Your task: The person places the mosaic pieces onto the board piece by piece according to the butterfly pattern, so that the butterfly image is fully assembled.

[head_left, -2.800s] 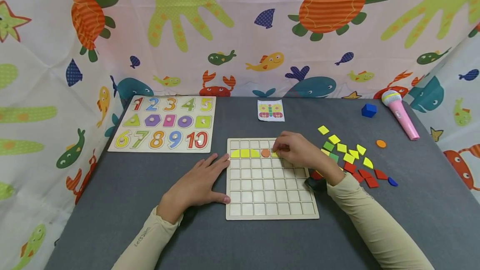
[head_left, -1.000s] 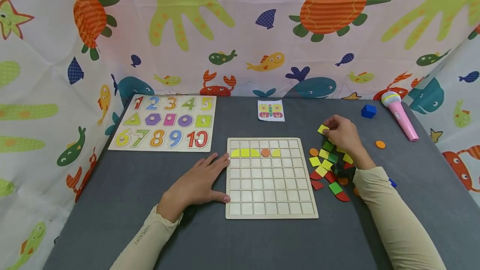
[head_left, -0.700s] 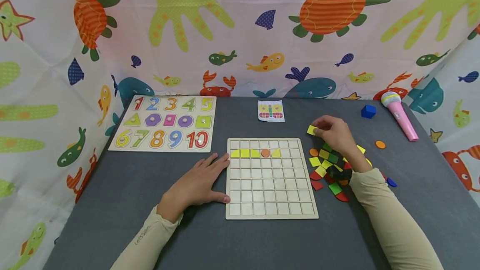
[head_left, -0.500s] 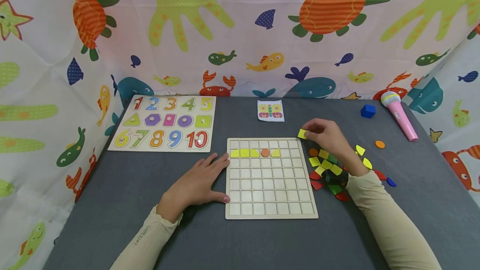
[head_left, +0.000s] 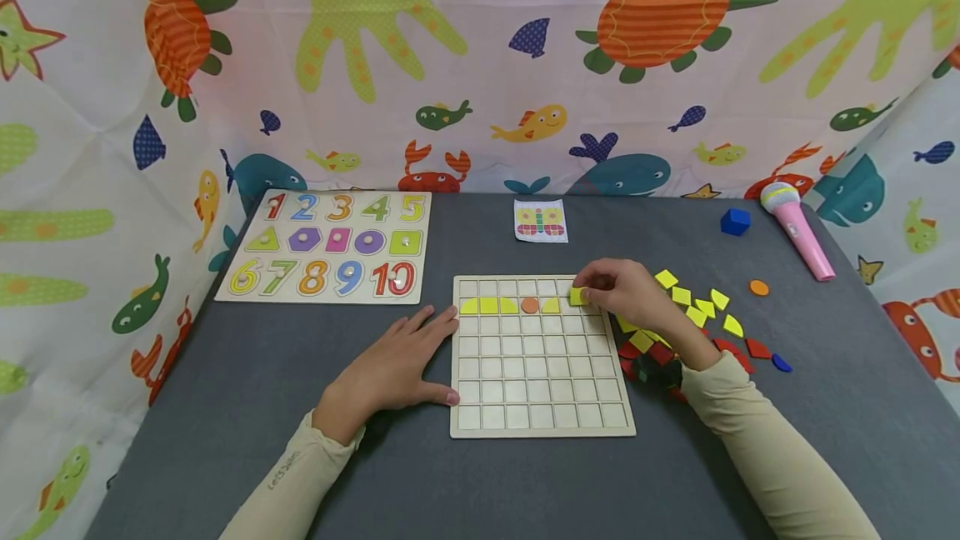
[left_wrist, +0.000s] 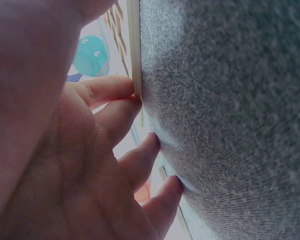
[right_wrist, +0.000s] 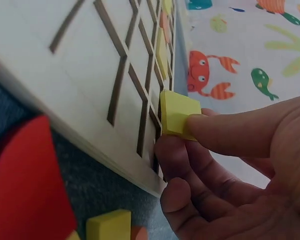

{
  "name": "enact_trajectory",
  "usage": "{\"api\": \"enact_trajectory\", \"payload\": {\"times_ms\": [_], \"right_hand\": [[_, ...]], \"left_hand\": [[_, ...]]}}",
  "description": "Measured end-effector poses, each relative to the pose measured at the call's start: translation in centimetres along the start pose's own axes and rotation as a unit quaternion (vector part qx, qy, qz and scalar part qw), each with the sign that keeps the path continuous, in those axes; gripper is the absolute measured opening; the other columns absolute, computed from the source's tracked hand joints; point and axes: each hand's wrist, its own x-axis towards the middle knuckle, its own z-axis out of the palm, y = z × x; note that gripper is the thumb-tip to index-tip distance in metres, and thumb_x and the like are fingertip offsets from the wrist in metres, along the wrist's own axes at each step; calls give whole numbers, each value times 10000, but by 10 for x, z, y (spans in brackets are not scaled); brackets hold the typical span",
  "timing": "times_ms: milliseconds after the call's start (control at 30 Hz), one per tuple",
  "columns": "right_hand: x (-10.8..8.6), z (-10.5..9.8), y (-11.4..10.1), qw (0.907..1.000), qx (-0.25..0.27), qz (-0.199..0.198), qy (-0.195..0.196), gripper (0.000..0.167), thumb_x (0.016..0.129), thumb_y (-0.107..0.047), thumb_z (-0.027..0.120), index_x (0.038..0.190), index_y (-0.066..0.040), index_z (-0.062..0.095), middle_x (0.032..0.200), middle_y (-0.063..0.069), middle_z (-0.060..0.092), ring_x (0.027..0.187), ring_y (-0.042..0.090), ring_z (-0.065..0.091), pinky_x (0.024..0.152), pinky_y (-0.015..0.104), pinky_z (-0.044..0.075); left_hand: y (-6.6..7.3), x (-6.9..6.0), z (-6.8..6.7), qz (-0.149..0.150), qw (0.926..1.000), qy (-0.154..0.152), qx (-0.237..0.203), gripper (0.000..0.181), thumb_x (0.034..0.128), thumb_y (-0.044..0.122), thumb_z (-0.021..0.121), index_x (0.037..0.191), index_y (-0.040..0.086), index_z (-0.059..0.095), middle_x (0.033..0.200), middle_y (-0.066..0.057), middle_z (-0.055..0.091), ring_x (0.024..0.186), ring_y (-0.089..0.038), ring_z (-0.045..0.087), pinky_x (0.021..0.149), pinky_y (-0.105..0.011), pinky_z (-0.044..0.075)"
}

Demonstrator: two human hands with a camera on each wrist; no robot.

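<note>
My right hand (head_left: pixel 618 290) pinches a yellow square tile (right_wrist: pixel 180 114) between thumb and fingers. The tile is over the second row of the wooden grid board (head_left: pixel 540 369), right of a yellow quarter-round tile (head_left: pixel 551 306). Further left in that row lie an orange round tile (head_left: pixel 530 306), two yellow quarter-rounds and a yellow square tile (head_left: pixel 489 306). Along the board's left edge rests my left hand (head_left: pixel 386 369), fingers spread and nearly straight. In the left wrist view its fingertips (left_wrist: pixel 132 87) touch the board's side and the grey cloth.
Several loose coloured tiles (head_left: pixel 696 317) lie right of the board, partly under my right forearm. Behind the board is a small pattern card (head_left: pixel 541 221). A number puzzle (head_left: pixel 326 247) lies back left; a blue cube (head_left: pixel 736 222) and pink toy microphone (head_left: pixel 799 232) are back right.
My right hand let go of the yellow quarter-round in the second row, took the yellow square from the loose tiles and carried it left onto the board. The left hand stayed put.
</note>
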Motion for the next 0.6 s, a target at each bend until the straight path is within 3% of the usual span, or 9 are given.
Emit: {"api": "enact_trajectory", "payload": {"times_ms": [600], "right_hand": [[2, 14, -10, 9977, -530, -368, -187, 98, 976, 22, 736, 1038, -38, 784, 948, 38, 655, 826, 213, 576, 722, 375, 498]], "left_hand": [[2, -1, -1, 19, 10000, 19, -26, 1035, 875, 518, 877, 1675, 99, 370, 1756, -65, 275, 1623, -369, 173, 1290, -587, 174]]}}
